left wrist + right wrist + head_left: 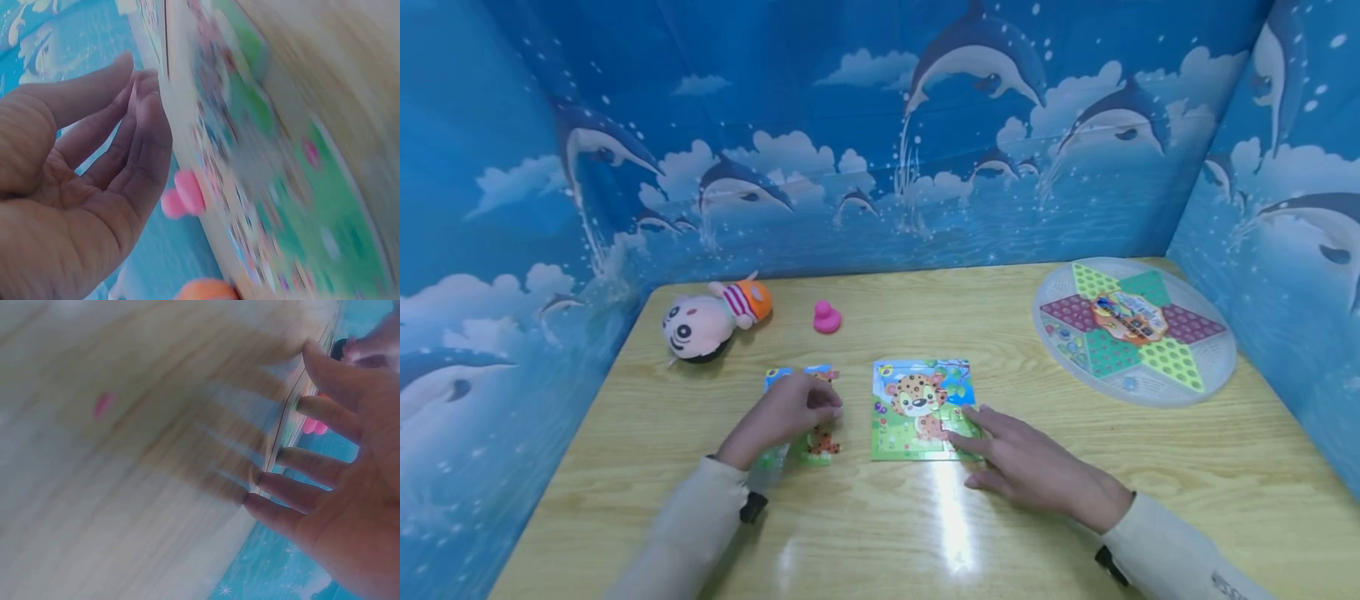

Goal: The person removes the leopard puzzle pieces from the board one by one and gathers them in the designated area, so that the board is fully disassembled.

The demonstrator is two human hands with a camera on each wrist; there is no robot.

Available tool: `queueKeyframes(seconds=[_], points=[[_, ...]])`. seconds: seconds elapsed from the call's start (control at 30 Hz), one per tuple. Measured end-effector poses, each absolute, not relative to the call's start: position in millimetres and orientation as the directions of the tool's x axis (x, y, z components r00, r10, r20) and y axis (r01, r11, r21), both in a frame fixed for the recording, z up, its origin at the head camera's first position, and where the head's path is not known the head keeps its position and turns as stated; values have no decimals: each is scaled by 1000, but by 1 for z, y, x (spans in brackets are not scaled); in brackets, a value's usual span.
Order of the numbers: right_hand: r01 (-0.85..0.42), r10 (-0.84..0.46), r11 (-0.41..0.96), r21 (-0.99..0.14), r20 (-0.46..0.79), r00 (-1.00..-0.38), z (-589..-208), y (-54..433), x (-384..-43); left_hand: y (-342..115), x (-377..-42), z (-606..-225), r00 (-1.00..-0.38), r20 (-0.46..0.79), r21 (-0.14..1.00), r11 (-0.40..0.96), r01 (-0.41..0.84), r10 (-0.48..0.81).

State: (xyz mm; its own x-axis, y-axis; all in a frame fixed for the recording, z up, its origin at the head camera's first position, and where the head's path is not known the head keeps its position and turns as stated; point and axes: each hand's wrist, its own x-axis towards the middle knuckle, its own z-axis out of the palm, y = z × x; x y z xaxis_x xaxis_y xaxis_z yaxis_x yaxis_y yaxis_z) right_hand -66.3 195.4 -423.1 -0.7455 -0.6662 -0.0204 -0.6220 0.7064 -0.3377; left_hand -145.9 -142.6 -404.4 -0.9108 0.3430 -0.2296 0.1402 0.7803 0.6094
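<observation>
A square jigsaw puzzle [895, 421] with a spotted cub lies in the middle of the table. My right hand [1030, 462] rests its spread fingertips on the puzzle's right side, its fingers fairly straight in the right wrist view. To the left lie puzzle pieces [822, 447] with green, blue and spotted parts, blurred in the left wrist view. Over them hovers my left hand [790, 417], partly hiding them. Its fingers bend loosely, the thumb close to the fingertips; nothing shows between them in the left wrist view [94, 156].
Behind the pieces are a pink rubber duck [827, 317] and a plush doll [715, 318] in orange and stripes. A round board with a coloured star [1135, 329] lies at the right back. Dolphin-print cloth [850, 125] encloses the wooden table [820, 533].
</observation>
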Motion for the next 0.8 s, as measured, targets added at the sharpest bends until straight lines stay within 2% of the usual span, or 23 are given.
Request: queueKeyframes(seconds=[0.47,0.8], points=[[-627,-670,703,-336,-15,-742,-423,195,-67,-70,-174,-417,-850,-210,668,706,237,484],[-631,-673,703,-328,-18,-739,-422,196,-67,-33,-183,-420,-845,-201,657,708,260,496]])
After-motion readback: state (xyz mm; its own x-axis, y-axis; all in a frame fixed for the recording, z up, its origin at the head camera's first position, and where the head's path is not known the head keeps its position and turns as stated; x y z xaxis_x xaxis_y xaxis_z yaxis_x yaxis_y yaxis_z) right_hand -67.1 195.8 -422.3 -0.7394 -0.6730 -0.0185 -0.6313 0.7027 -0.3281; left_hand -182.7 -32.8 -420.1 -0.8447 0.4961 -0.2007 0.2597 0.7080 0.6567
